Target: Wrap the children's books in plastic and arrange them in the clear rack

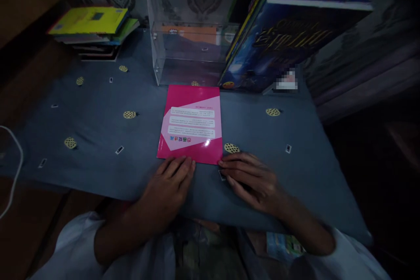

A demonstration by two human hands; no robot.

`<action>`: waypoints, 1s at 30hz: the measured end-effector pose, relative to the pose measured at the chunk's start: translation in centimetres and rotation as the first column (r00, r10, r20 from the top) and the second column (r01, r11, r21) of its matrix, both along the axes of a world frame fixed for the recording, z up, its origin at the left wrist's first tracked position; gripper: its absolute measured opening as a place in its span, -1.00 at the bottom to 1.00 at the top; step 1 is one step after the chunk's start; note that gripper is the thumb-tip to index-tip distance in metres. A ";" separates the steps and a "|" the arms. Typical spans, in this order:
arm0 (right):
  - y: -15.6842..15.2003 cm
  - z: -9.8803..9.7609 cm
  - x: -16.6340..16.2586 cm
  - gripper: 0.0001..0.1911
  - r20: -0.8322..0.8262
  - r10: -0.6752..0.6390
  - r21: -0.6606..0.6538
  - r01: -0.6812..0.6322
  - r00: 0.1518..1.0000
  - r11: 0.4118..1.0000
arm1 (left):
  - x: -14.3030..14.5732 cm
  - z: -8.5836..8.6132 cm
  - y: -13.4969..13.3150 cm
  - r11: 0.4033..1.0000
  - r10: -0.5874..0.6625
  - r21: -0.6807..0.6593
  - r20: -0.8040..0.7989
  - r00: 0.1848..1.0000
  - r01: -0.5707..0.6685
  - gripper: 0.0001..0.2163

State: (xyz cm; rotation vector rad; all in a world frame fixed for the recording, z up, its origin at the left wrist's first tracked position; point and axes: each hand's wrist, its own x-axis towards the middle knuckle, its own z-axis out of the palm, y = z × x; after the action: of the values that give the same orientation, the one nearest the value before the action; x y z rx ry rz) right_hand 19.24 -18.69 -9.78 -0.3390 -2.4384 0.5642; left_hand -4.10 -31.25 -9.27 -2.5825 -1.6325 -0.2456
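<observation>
A thin pink booklet lies flat on the blue patterned tablecloth, back cover up, with white text strips on a pale panel. My left hand rests palm down just below its near edge, fingers stretched out and fingertips touching that edge. My right hand lies flat at the booklet's near right corner, fingers extended toward it and touching the corner. Neither hand holds anything.
A clear acrylic rack stands behind the booklet. Large books lean against it on the right. A stack of books with a yellow cover on top sits at the far left. A white cable hangs at the left edge.
</observation>
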 end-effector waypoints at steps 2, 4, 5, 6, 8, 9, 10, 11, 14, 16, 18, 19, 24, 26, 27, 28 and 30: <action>0.0 -0.1 0.0 -0.82 -0.009 0.004 0.002 -0.004 1.000 1.000 | -0.5 0.0 -0.3 1.000 0.013 0.001 0.007 1.000 -0.013 -0.59; 0.1 -0.2 0.0 -0.81 -0.021 0.007 0.008 -0.007 1.000 1.000 | -1.0 0.0 -0.6 1.000 0.025 0.007 0.012 1.000 -0.025 -0.60; 0.1 -0.3 -0.1 -0.80 -0.025 0.006 0.010 -0.006 1.000 1.000 | -1.3 -0.1 -0.8 0.999 0.033 0.013 0.016 0.999 -0.033 -0.60; 0.1 -0.3 -0.1 -0.79 -0.029 0.005 0.012 -0.005 1.000 1.000 | -1.5 -0.1 -1.0 0.999 0.043 0.016 0.023 0.999 -0.043 -0.60; 0.1 -0.2 -0.1 -0.78 -0.024 0.003 0.013 -0.002 1.000 1.000 | -1.9 -0.2 -1.4 0.998 0.064 0.018 0.047 0.997 -0.065 -0.59; 0.1 -0.2 -0.1 -0.77 -0.019 0.002 0.017 -0.002 1.000 1.000 | -2.1 -0.2 -1.5 0.997 0.073 0.014 0.061 0.995 -0.074 -0.59; 0.1 -0.1 -0.1 -0.77 -0.014 0.002 0.024 -0.002 1.000 1.000 | -2.3 -0.1 -1.6 0.996 0.085 0.008 0.076 0.994 -0.086 -0.60; 0.1 0.0 -0.1 -0.77 -0.010 0.004 0.033 -0.003 1.000 0.999 | -2.4 -0.1 -1.7 0.995 0.096 0.005 0.092 0.991 -0.097 -0.60; 0.3 0.3 -0.2 -0.78 0.011 0.018 0.053 -0.018 1.000 0.998 | -2.8 0.0 -1.9 0.991 0.129 0.013 0.135 0.982 -0.132 -0.62; 0.5 0.6 -0.3 -0.78 0.021 0.033 0.053 -0.034 0.999 0.998 | -3.0 -0.1 -2.0 0.987 0.152 0.031 0.146 0.978 -0.158 -0.64; 0.7 0.8 -0.6 -0.79 0.030 0.055 0.040 -0.056 0.998 0.998 | -3.1 -0.2 -2.1 0.982 0.172 0.050 0.141 0.975 -0.181 -0.65; 0.9 0.9 -0.9 -0.79 0.032 0.065 0.035 -0.067 0.997 0.997 | -3.1 -0.3 -2.1 0.981 0.178 0.057 0.134 0.975 -0.187 -0.65; 1.4 1.6 -3.8 -0.79 0.119 0.151 0.062 -0.159 0.981 0.985 | -3.0 -0.1 -2.0 0.979 0.173 0.091 0.094 0.981 -0.181 -0.67; 1.4 1.9 -5.6 -0.71 0.199 0.207 0.055 -0.222 0.958 0.973 | -2.8 0.1 -1.9 0.976 0.193 0.090 0.089 0.977 -0.201 -0.69; 1.3 2.1 -6.5 -0.65 0.240 0.241 0.039 -0.257 0.941 0.966 | -2.7 0.3 -1.8 0.975 0.203 0.078 0.087 0.975 -0.210 -0.70; 1.2 2.1 -7.4 -0.58 0.278 0.276 0.016 -0.292 0.920 0.956 | -2.6 0.4 -1.7 0.975 0.208 0.065 0.087 0.974 -0.214 -0.73; 1.1 2.1 -9.0 -0.44 0.335 0.338 -0.036 -0.347 0.879 0.937 | -2.5 0.6 -1.6 0.974 0.219 0.030 0.096 0.971 -0.223 -0.79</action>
State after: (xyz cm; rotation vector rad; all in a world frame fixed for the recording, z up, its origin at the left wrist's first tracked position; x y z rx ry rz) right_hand 10.25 -17.55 -7.63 0.0177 -2.8625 0.6688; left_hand -6.59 -32.81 -8.68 -2.3664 -1.9071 -0.3831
